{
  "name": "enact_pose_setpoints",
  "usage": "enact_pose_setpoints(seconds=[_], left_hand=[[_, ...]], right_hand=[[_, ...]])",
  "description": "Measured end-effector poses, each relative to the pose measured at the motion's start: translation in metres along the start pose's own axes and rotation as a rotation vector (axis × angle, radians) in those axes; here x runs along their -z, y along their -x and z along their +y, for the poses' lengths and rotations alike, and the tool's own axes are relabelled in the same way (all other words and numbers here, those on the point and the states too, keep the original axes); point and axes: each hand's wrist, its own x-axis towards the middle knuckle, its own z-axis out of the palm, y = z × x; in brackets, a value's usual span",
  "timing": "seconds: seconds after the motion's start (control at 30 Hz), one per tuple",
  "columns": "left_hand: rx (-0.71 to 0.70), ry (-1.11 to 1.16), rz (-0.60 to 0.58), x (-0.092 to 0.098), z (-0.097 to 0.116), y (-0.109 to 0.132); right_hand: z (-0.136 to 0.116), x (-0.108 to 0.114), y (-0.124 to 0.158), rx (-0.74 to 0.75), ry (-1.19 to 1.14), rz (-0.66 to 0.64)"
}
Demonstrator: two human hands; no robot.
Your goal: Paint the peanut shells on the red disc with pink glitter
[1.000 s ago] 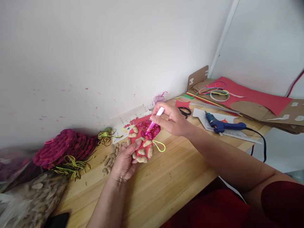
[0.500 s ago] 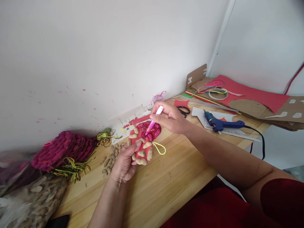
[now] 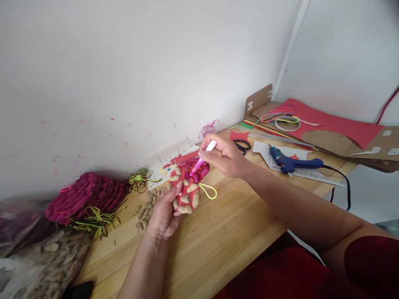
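Note:
My left hand (image 3: pixel 163 211) grips a red card ornament (image 3: pixel 188 185) covered with peanut shells, some plain tan and some painted magenta, with a yellow-green loop (image 3: pixel 208 191) hanging from its right side. My right hand (image 3: pixel 226 155) is pinched round a pink marker (image 3: pixel 204 155) with a white cap end. The marker's tip rests on a magenta shell near the ornament's top. Both hands are above a wooden table (image 3: pixel 224 232).
Loose peanut shells (image 3: pixel 145 209) lie left of the ornament. A stack of magenta ornaments (image 3: pixel 84 195) and yellow cords (image 3: pixel 96 218) sit further left, a bag of peanuts (image 3: pixel 43 259) at the near left. Black scissors (image 3: pixel 242 145), a blue glue gun (image 3: pixel 291 162), red paper (image 3: pixel 330 124) and cardboard lie right.
Both hands and the ornament have stayed almost in place; the marker tip has shifted slightly over the magenta shells. The view has moved a little.

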Motion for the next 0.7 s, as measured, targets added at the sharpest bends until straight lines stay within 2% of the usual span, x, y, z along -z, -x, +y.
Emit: enact_pose_setpoints(seconds=[0.1, 0.27, 0.43, 0.57, 0.7], left_hand=[[0.006, 0.004, 0.01, 0.0012, 0.0003, 0.0], [0.037, 0.001, 0.0, -0.0001, 0.0013, 0.0019], [0.031, 0.036, -0.007, -0.0008, 0.0019, 0.0016], [0.043, 0.036, -0.033, -0.0002, 0.0018, 0.0014], [0.041, 0.035, -0.013, -0.0011, 0.0022, 0.0011]], right_hand=[[0.004, -0.001, 0.0001, -0.013, -0.053, -0.02], [0.0091, -0.0001, -0.001, -0.003, -0.03, 0.065], [0.0048, -0.0005, -0.0006, -0.017, -0.058, -0.003], [0.0064, -0.0008, -0.0008, 0.037, 0.029, 0.079], [0.0007, -0.0031, 0.001, 0.067, -0.015, -0.008]])
